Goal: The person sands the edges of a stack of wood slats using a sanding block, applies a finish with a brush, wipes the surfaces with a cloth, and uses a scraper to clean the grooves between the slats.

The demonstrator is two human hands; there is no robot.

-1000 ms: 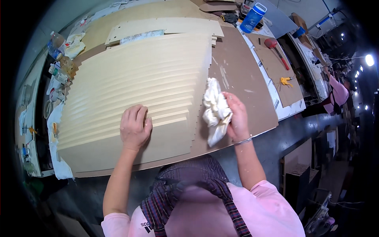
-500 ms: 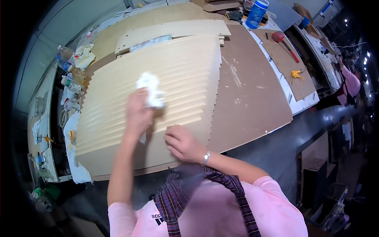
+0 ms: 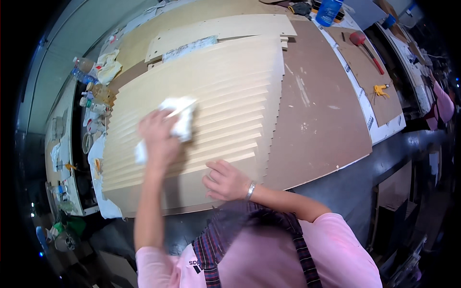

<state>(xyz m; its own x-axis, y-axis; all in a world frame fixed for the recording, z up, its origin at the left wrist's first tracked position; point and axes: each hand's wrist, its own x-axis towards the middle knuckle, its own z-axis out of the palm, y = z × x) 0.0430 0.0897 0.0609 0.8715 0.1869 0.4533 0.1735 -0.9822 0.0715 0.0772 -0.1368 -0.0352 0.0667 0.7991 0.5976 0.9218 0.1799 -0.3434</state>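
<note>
Bunched in my left hand (image 3: pixel 157 137) is a white cloth (image 3: pixel 181 126), slightly blurred, pressed on overlapping pale wood panels (image 3: pixel 225 115). The panels lie in a stepped row, their long edges forming parallel ridges. Part of the cloth shows below my left hand too. My right hand (image 3: pixel 224 181) rests at the near side of the panels, on the plain brownish strip, with its fingers loosely bent, apart and nothing in them. A silvery band circles the right wrist.
Brown board (image 3: pixel 317 120) extends to the right beneath the panels. Further right lie a red-headed mallet (image 3: pixel 357 39) and a yellow tool (image 3: pixel 381 90). A blue bottle (image 3: pixel 329 12) stands at the back; several plastic bottles (image 3: pixel 98 91) line the left edge. Another person (image 3: pixel 444 103) is far right.
My left hand has swept the cloth leftward over the panels, and the cloth is more spread out. My right hand stays near the same place. The whole view has shifted slightly.
</note>
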